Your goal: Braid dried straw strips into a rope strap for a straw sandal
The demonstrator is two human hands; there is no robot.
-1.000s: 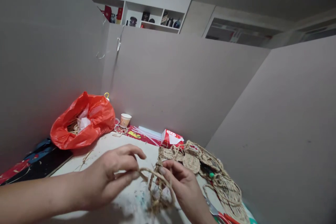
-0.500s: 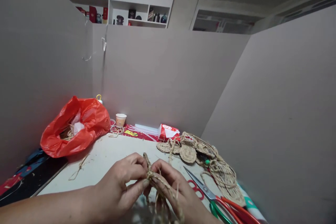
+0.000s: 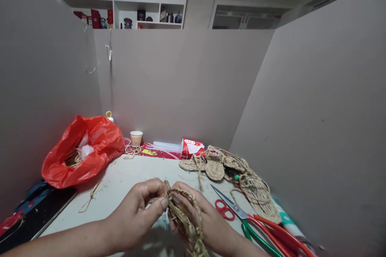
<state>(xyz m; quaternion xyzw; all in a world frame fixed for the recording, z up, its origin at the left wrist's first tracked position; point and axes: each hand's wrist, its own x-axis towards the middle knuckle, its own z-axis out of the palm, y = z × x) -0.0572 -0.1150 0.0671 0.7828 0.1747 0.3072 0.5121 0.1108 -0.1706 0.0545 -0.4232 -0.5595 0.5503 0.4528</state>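
Observation:
A braided straw cord (image 3: 193,231) runs between my hands at the front of the table, its lower part looping down past the bottom edge of the view. With thumb and forefinger my left hand (image 3: 143,207) pinches the cord's upper end. My right hand (image 3: 208,219) is closed round the braid just beside it, several fingers behind the strands. Right of my right hand lie large scissors (image 3: 238,211) with red handles, blades pointing up-left. Small red-handled scissors (image 3: 224,209) are partly under them.
Woven straw slippers (image 3: 215,168) and coiled straw braid (image 3: 256,192) lie at the right. A red tissue pack (image 3: 191,147) and a paper cup (image 3: 136,138) stand at the back. An open red plastic bag (image 3: 105,136) is at the left. Grey partitions (image 3: 169,76) enclose the table (image 3: 126,172).
The view has shifted slightly. My hands have drawn closer together on the cord, and the braid now bends in a wider bunch over my right hand.

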